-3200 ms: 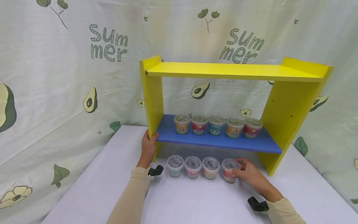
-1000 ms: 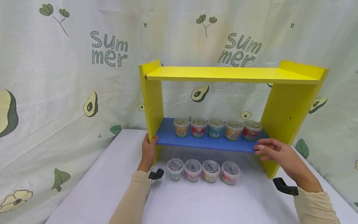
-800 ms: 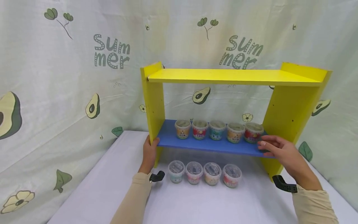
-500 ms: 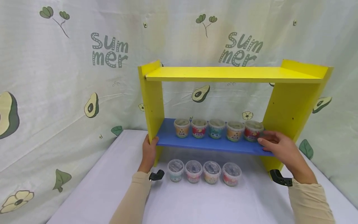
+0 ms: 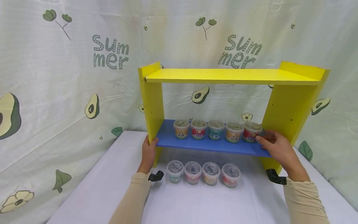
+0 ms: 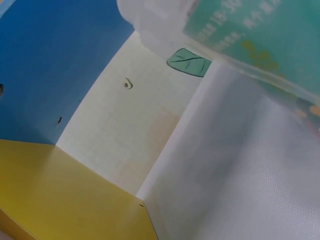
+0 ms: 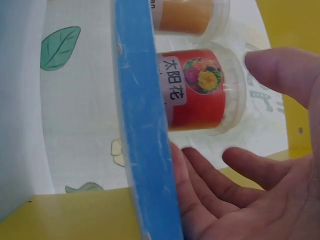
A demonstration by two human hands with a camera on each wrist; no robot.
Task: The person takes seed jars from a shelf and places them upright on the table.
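My left hand (image 5: 148,154) grips the front edge of the left yellow side panel of the shelf (image 5: 152,102), its thumb near the blue board (image 5: 201,144). At the board's right end my right hand (image 5: 279,149) reaches beside a red plastic tub (image 5: 249,137) with a clear lid. In the right wrist view its thumb (image 7: 280,67) and spread fingers (image 7: 215,185) stand around the red tub (image 7: 197,90) without curling onto it. Whether a fingertip touches it I cannot tell. Left of it stand several more tubs: orange (image 5: 233,135), teal (image 5: 215,132), red (image 5: 198,132) and orange (image 5: 181,131).
Several lidded tubs stand in a row on the white table (image 5: 195,205) below: teal (image 5: 175,177), pink (image 5: 193,178), orange (image 5: 210,179) and red (image 5: 230,181). A yellow top board (image 5: 232,74) spans above. Patterned cloth (image 5: 70,77) hangs behind.
My right hand has left the red tub in the table row, risen to the blue board's right end and moved left toward the red tub there. My left hand keeps its place.
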